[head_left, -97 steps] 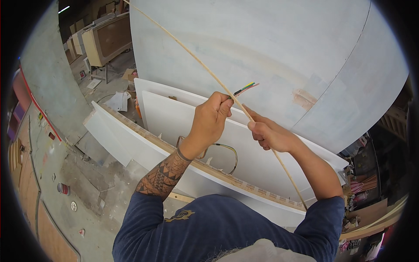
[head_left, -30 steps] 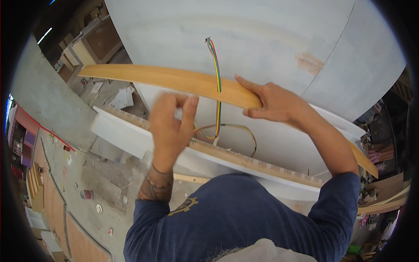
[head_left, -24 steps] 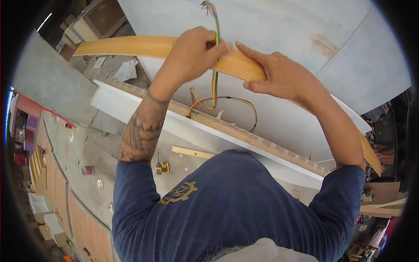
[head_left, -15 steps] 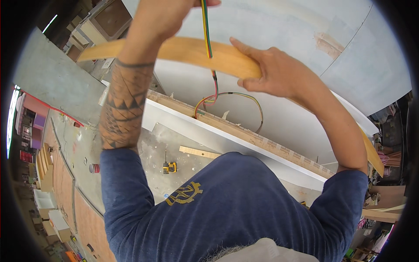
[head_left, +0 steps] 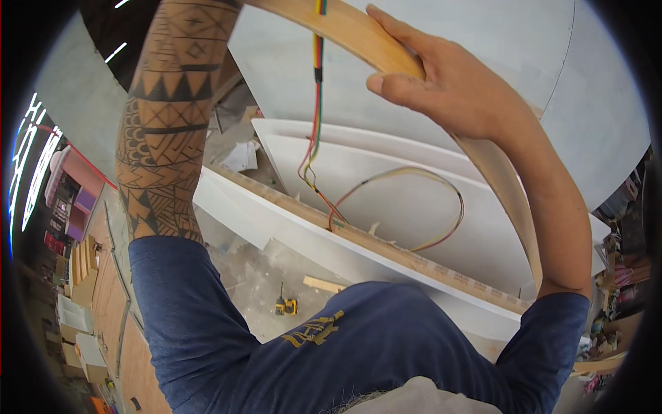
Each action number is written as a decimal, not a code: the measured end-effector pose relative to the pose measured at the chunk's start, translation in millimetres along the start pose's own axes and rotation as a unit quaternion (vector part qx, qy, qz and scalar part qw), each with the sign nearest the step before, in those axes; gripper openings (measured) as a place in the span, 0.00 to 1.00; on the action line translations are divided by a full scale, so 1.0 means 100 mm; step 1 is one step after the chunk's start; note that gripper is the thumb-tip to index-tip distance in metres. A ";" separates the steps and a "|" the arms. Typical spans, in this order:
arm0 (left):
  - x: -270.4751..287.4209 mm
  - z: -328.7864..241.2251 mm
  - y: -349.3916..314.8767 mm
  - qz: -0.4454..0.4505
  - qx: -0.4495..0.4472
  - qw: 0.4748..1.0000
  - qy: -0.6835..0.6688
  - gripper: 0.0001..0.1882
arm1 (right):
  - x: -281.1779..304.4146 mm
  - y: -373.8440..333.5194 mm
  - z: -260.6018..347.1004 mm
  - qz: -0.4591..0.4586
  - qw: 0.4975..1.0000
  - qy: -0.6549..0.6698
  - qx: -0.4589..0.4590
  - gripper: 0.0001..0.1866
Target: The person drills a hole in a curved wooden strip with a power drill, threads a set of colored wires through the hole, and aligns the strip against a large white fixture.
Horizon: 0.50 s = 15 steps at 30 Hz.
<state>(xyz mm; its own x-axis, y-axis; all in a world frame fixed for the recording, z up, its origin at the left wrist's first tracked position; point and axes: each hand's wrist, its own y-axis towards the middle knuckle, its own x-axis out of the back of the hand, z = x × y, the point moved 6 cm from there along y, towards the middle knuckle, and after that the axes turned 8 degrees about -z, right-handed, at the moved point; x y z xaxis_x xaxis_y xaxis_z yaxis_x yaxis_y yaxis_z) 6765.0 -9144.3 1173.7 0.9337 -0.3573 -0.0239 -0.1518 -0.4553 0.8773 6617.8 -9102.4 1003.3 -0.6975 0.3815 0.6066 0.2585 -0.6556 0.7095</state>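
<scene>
My right hand (head_left: 460, 86) grips a long, thin bent wooden strip (head_left: 358, 34), with its thumb and index finger along opposite edges. The strip curves from the top edge down past my right forearm. Red, yellow and green wires (head_left: 318, 110) pass through the strip and hang below it. They reach down to the wooden edge of a white panel structure (head_left: 276, 228), where another loop of wire (head_left: 460, 207) curls out. My tattooed left forearm (head_left: 172, 110) runs up out of the picture, so the left hand is hidden.
A yellow-and-black cordless drill (head_left: 286, 306) stands on the floor beside a short wooden piece (head_left: 323, 284). A pale grey panel (head_left: 496, 41) is in front of me. Plywood sheets (head_left: 107, 276) and wooden boxes (head_left: 83, 276) lie to the left.
The strip has risen, and my left hand has gone out of view past the top edge. The wires now hang longer below the strip. My view has shifted, so the drill appears lower.
</scene>
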 end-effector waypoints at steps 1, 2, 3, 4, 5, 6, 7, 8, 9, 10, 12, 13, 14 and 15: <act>-0.03 0.05 0.06 -0.006 0.062 0.997 0.036 0.21 | 0.01 -0.01 -0.03 0.014 1.000 -0.012 -0.006 0.53; -0.05 0.01 -0.02 0.027 0.109 0.993 0.032 0.20 | 0.01 0.00 -0.02 0.029 0.999 -0.018 -0.011 0.53; -0.10 0.06 -0.06 0.047 0.130 0.990 0.023 0.20 | 0.08 -0.01 0.00 0.020 0.999 -0.025 -0.009 0.53; -0.16 0.10 -0.09 0.068 0.148 0.987 0.015 0.20 | 0.11 -0.03 -0.02 0.067 0.996 -0.039 -0.050 0.53; -0.17 0.13 -0.09 0.035 0.160 0.985 0.051 0.18 | 0.10 -0.07 -0.01 0.116 0.988 -0.043 -0.087 0.52; -0.15 0.15 -0.09 0.001 0.171 0.981 0.085 0.17 | 0.11 -0.07 0.00 0.111 0.990 -0.041 -0.083 0.52; -0.15 0.14 -0.09 0.003 0.167 0.982 0.090 0.17 | 0.10 -0.07 -0.01 0.112 0.991 -0.022 -0.064 0.54; -0.17 0.08 -0.11 -0.004 0.151 0.985 0.086 0.17 | 0.12 -0.07 0.00 0.112 0.993 -0.004 -0.045 0.56; -0.18 0.04 -0.12 -0.011 0.135 0.988 0.081 0.17 | 0.16 -0.05 0.01 0.108 0.993 -0.004 -0.042 0.56; -0.16 0.01 -0.12 -0.012 0.126 0.989 0.069 0.18 | 0.17 -0.05 0.00 0.135 0.989 -0.012 -0.058 0.55; -0.15 0.01 -0.08 -0.021 0.110 0.992 0.059 0.18 | 0.23 -0.01 0.01 0.163 0.984 -0.022 -0.075 0.55; -0.14 0.00 -0.05 -0.031 0.097 0.994 0.049 0.18 | 0.24 -0.01 0.02 0.195 0.976 -0.026 -0.089 0.55; -0.16 -0.01 -0.03 -0.031 0.094 0.994 0.048 0.18 | 0.24 -0.01 0.02 0.226 0.968 -0.032 -0.101 0.56; -0.18 -0.02 -0.01 -0.034 0.084 0.995 0.040 0.18 | 0.22 -0.03 0.01 0.225 0.969 -0.034 -0.099 0.56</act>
<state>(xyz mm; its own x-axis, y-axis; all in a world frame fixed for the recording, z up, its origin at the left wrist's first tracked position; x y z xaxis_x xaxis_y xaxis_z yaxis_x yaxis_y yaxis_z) 6748.5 -9136.1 1174.4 0.9653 -0.2584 -0.0373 -0.1328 -0.6092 0.7818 6602.4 -9091.3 1015.2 -0.4962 0.0667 0.8657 0.3875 -0.8752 0.2895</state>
